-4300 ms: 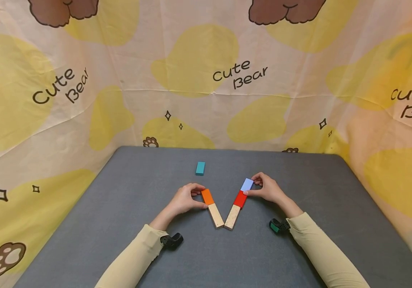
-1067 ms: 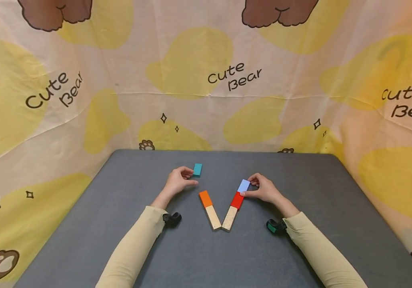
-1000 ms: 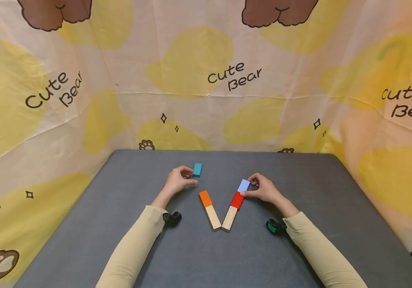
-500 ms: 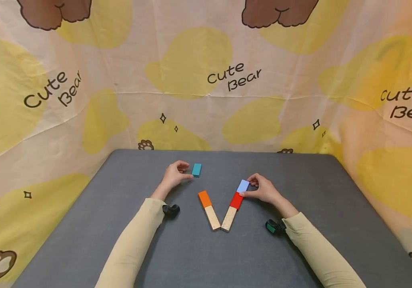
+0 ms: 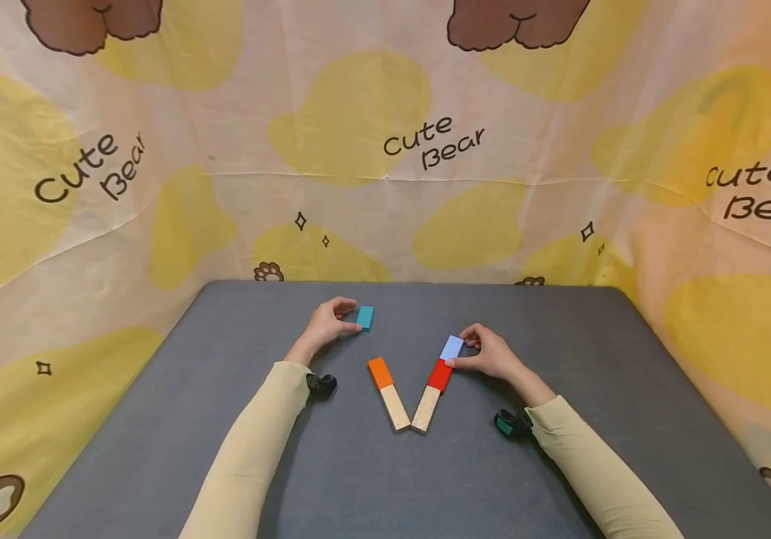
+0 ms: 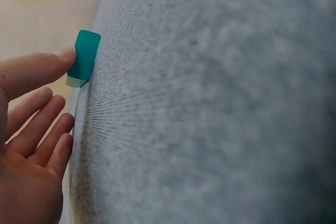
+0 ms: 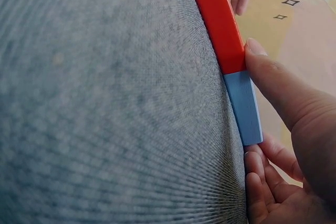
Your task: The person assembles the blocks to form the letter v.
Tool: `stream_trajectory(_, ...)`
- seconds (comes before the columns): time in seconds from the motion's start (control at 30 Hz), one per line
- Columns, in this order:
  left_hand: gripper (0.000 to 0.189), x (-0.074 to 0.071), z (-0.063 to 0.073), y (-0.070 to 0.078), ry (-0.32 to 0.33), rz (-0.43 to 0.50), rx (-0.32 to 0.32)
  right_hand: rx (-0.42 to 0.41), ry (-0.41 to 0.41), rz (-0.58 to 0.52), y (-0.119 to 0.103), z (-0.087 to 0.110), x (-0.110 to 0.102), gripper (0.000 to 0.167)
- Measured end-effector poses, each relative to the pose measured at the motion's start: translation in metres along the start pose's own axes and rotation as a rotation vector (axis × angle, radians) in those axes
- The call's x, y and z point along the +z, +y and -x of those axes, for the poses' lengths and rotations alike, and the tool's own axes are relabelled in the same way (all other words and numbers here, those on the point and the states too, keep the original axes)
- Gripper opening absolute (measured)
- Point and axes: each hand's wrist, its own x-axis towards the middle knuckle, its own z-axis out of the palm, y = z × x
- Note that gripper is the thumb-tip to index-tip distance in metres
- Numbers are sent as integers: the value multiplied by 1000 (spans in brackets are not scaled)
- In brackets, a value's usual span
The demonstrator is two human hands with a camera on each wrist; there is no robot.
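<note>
A teal block [image 5: 365, 319] lies flat toward the back of the table. My left hand [image 5: 326, 322] is beside it, thumb touching its near left edge; in the left wrist view the other fingers [image 6: 44, 129] are spread apart from the block. A light blue block [image 5: 452, 347] ends a line with a red block [image 5: 440, 375] and a plain wooden block [image 5: 425, 409]. My right hand [image 5: 489, 352] holds the light blue block, thumb at its joint with the red one and fingertips at its far end. An orange block [image 5: 379, 372] meets another plain wooden block [image 5: 395, 408] on the left.
The two lines of blocks form a V on the grey table [image 5: 358, 479], its point toward me. A printed cloth [image 5: 331, 135] stands behind and along the sides. Each wrist wears a dark camera band [image 5: 321, 385].
My left hand has left the orange block and moved up to the teal block, its thumb coming against the near edge. The right hand stays at the light blue block.
</note>
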Motion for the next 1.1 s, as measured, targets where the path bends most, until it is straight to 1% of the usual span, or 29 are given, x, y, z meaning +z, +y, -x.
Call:
stream_trajectory(0.13,60,0,-2,-1,-15,10,9,-6,4,1,1,0,1,62)
stream_trajectory(0.33,62,0,-4,-3,-59,-19,31,-11,7,-10,1,0,1,61)
stream_trajectory(0.43,64,0,-4,-4,-79,-17,40,-12,8,-9,1,-1,1,62)
stream_trajectory(0.67,67,1,-5,-5,-112,-24,28,-6,9,-10,1,-1,2,62)
stream_trajectory(1.1,64,3,-3,0,-114,-44,26,3,3,-14,0,-1,1,62)
